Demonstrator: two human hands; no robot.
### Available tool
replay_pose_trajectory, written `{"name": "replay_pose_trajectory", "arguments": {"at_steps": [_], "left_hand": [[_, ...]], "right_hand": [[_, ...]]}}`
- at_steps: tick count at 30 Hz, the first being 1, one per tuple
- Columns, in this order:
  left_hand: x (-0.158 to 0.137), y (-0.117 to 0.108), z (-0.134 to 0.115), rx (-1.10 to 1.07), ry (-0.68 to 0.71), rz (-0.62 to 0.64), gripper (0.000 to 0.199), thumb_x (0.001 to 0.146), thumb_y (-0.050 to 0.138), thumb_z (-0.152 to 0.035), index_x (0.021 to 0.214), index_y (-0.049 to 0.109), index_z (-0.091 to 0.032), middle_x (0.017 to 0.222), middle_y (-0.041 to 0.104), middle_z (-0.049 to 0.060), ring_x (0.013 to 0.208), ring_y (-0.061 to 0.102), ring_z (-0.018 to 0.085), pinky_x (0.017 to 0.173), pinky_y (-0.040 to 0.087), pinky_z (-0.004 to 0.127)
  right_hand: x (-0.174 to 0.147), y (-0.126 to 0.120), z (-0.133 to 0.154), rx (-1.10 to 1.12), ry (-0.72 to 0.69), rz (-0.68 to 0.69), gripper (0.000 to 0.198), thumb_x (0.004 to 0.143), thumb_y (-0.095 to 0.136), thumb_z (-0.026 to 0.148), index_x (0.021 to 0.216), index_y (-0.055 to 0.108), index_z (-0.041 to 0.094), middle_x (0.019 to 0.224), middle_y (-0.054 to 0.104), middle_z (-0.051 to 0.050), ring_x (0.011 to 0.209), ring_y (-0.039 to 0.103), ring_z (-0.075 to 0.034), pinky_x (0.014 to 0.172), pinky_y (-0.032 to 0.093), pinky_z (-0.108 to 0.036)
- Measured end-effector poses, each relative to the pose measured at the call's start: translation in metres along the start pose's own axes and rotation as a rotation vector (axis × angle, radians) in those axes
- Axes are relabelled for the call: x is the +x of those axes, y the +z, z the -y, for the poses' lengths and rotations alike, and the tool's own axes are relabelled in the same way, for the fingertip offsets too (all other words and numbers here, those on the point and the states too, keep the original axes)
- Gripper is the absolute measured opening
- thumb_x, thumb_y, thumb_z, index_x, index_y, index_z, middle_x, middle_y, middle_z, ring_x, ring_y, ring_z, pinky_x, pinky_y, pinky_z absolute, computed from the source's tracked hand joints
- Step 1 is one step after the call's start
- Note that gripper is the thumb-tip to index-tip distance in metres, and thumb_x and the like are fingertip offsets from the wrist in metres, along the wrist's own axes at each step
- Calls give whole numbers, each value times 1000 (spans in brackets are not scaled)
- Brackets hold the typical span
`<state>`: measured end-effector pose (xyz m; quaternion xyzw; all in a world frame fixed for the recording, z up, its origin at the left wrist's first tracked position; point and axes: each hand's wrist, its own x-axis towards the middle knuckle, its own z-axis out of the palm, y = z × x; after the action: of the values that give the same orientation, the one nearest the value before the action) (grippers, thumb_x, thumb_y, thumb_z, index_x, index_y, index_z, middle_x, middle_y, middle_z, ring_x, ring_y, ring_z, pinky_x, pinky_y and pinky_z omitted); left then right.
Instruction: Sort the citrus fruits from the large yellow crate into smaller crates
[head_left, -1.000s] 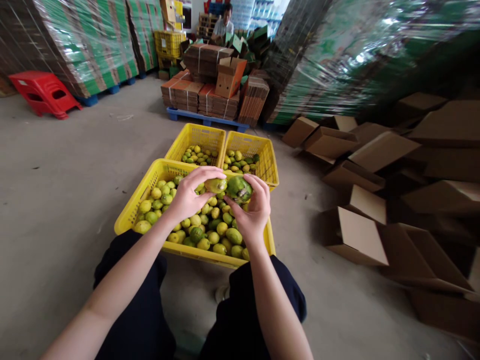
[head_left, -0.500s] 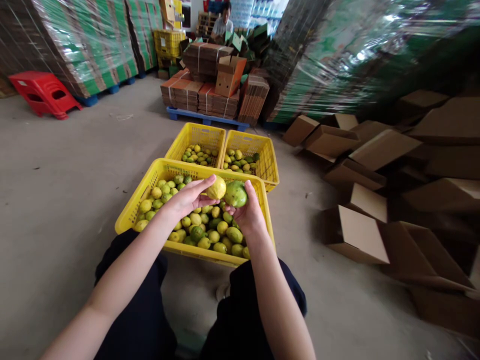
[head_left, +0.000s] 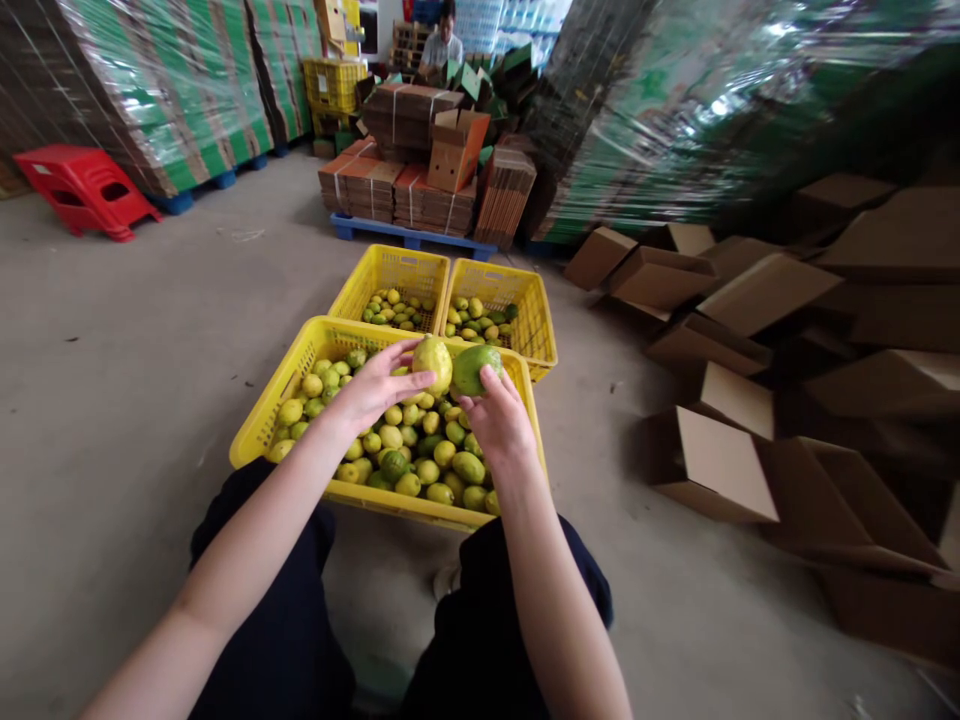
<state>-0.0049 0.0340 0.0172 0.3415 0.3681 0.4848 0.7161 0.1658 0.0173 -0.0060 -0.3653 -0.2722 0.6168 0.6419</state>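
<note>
My left hand is closed round a yellow lemon, thumb on the near side. In my right hand is a green lemon, gripped with the thumb along its right end. The two fruits are side by side, a narrow gap between them. Both are held above a large yellow crate, which is filled with yellow and green lemons. My hands and forearms hide part of the fruit in it.
Behind the large crate stand two smaller yellow crates, left and right, each partly filled with lemons. Open cardboard boxes lie at right. Flattened cartons sit on a blue pallet. A red stool stands left; a person is behind.
Both fruits have been turned in my fingers. The left lemon now stands more upright, and the green one has risen slightly and lies more sideways. My right hand has rolled a little.
</note>
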Motion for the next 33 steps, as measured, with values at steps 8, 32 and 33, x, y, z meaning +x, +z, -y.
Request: {"name": "replay_pose_trajectory", "arguments": {"at_steps": [8,32,33], "left_hand": [[4,3,4,-108,17,-60,13,84,65,-10,96,71,-12,97,75,10,99,72,21,94,57,36],[13,25,23,-290,-37,-43,41,90,51,-52,96,71,-16,58,60,-2,32,35,4,30,26,18],[13,26,24,-322,-26,-16,42,91,49,-53,97,70,-17,59,60,-2,32,33,3,31,28,18]], "right_hand": [[6,-8,-3,63,16,-43,31,65,85,40,85,68,24,85,77,2,77,73,-16,75,60,-30],[-5,6,1,48,21,-29,31,79,62,53,95,65,26,80,67,2,66,64,-15,50,47,-24],[-5,6,3,17,-3,12,34,80,60,54,99,66,27,77,66,2,63,62,-15,48,46,-25]]}}
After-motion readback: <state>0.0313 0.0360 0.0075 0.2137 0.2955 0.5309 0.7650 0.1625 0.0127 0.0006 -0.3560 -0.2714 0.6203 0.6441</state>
